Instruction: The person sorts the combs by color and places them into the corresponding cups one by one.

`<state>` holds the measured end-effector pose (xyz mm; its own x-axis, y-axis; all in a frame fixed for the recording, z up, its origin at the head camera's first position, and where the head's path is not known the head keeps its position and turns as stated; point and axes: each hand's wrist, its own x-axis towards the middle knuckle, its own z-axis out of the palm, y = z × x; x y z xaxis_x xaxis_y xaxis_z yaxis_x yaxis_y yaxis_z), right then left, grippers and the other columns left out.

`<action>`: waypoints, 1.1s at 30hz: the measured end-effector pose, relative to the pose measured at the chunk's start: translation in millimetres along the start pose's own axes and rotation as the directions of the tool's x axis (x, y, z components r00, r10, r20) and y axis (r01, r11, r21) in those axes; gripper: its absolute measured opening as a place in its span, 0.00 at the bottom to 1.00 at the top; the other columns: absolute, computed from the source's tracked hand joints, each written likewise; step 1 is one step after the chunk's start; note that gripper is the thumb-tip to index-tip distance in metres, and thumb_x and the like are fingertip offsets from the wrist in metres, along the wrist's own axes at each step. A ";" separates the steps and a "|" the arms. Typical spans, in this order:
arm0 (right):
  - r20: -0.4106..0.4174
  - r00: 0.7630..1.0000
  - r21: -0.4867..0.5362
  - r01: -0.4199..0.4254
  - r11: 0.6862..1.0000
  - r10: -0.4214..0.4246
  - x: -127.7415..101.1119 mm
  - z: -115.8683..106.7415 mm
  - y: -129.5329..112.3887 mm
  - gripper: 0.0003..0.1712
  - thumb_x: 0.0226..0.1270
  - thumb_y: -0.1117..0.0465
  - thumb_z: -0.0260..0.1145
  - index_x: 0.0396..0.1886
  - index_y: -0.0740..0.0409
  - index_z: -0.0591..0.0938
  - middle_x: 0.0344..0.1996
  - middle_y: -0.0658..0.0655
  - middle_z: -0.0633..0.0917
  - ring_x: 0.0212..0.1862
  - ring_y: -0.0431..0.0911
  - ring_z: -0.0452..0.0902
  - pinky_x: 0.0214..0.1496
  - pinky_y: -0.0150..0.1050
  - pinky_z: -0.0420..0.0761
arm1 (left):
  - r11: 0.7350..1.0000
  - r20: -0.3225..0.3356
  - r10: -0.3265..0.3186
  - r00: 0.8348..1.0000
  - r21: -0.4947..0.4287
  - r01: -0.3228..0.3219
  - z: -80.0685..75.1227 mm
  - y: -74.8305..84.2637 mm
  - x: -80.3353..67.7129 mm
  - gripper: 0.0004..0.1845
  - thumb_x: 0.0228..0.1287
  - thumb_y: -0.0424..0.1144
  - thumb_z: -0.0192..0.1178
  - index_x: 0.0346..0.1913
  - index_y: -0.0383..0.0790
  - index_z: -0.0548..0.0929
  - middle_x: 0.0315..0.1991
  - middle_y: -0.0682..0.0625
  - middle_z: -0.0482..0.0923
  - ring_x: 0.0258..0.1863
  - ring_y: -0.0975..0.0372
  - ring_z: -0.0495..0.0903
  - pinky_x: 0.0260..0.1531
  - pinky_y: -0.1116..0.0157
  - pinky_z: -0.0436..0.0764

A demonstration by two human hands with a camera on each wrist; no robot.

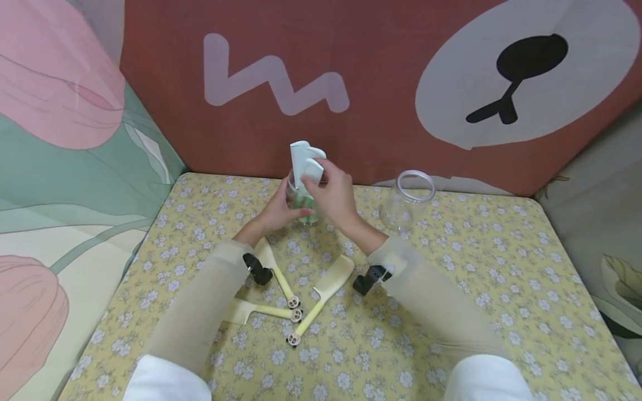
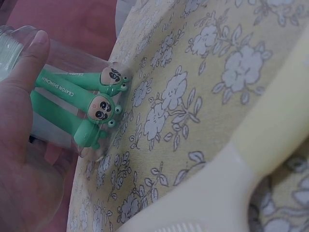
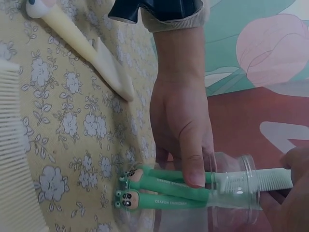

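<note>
A clear jar stands at the back of the table with several green combs in it. Their handles, with cartoon faces, point down, and their pale mint heads stick out of the mouth. My left hand grips the jar's side, thumb across the front. At the top, my right hand pinches the pale head of one green comb. In the right wrist view, part of the right hand is cut off at the edge.
Three pale yellow combs with face-tipped handles lie on the flowered table between the forearms. A second clear jar stands at the back right. Behind the table rises a reddish-brown printed backdrop.
</note>
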<state>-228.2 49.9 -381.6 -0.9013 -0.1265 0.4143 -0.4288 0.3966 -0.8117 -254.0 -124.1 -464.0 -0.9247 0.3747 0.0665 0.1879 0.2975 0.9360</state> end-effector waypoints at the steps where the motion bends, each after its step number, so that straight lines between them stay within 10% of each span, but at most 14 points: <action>1: 0.003 1.000 0.003 0.008 1.000 -0.008 -0.5 -1.5 0.1 0.22 0.68 0.63 0.72 0.60 0.64 0.82 0.44 0.64 0.89 0.42 0.49 0.88 0.43 0.38 0.87 | 1.000 -0.001 0.000 1.000 0.003 0.000 0.1 -0.3 0.4 0.62 0.64 0.38 0.73 0.83 0.53 0.33 0.83 0.49 0.41 0.80 0.53 0.47 0.76 0.47 0.54; 23: 0.185 0.937 -0.148 0.324 0.934 -0.296 -30.8 -61.7 -0.3 0.33 0.72 0.57 0.68 0.73 0.59 0.72 0.72 0.60 0.73 0.73 0.53 0.66 0.72 0.53 0.68 | 0.999 -0.018 -0.045 0.999 0.016 0.046 -0.8 0.1 -0.8 0.62 0.62 0.38 0.74 0.83 0.53 0.36 0.82 0.47 0.47 0.79 0.50 0.52 0.75 0.47 0.56; 33: 0.273 0.901 -0.250 0.406 0.879 -0.338 -61.3 -101.2 13.2 0.45 0.77 0.32 0.50 0.78 0.59 0.66 0.79 0.60 0.61 0.79 0.56 0.52 0.76 0.63 0.57 | 0.998 -0.011 -0.065 0.998 0.003 0.065 0.3 0.3 0.2 0.63 0.61 0.38 0.75 0.83 0.54 0.35 0.82 0.48 0.44 0.80 0.50 0.48 0.76 0.47 0.54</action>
<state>-172.3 154.9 -376.1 -0.6836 -0.4966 0.5349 -0.7273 0.5246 -0.4425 -254.1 -123.7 -463.9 -0.9386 0.3450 0.0088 0.1279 0.3241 0.9373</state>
